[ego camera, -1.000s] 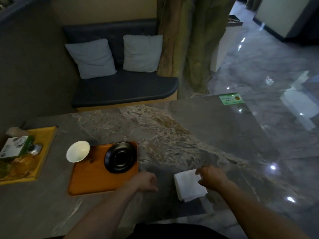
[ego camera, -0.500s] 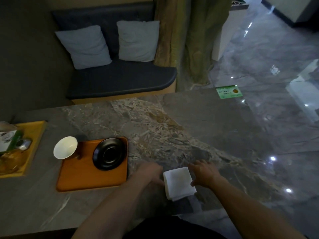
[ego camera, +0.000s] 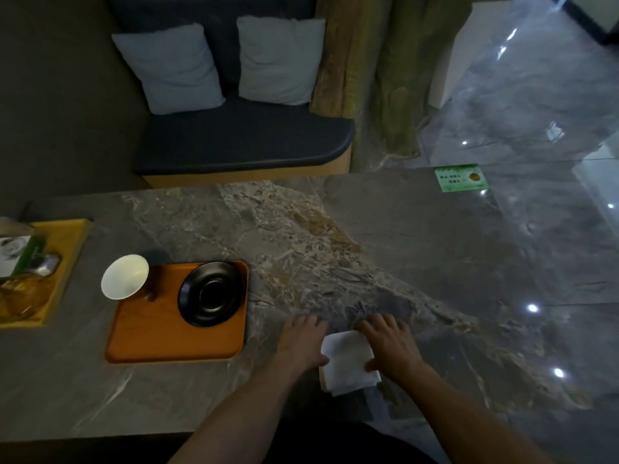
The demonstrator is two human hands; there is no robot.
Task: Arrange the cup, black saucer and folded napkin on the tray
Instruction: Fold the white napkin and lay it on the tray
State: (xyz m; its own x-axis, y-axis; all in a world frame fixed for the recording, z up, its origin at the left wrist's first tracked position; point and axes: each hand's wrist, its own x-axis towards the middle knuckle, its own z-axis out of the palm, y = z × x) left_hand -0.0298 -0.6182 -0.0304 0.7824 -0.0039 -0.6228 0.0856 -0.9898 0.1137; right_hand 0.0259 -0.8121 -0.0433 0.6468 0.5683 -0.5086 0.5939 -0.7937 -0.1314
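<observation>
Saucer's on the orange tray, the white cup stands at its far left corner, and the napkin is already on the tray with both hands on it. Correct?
Not quite. The head view shows the napkin lying on the table, right of the orange tray, under the left hand and right hand. The saucer and cup are as you said.

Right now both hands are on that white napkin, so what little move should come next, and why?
Probably lift the napkin with both hands and carry it left onto the bare near part of the tray. The left hand and right hand flank it on the table, while the saucer and cup already sit at the tray's far end.
</observation>
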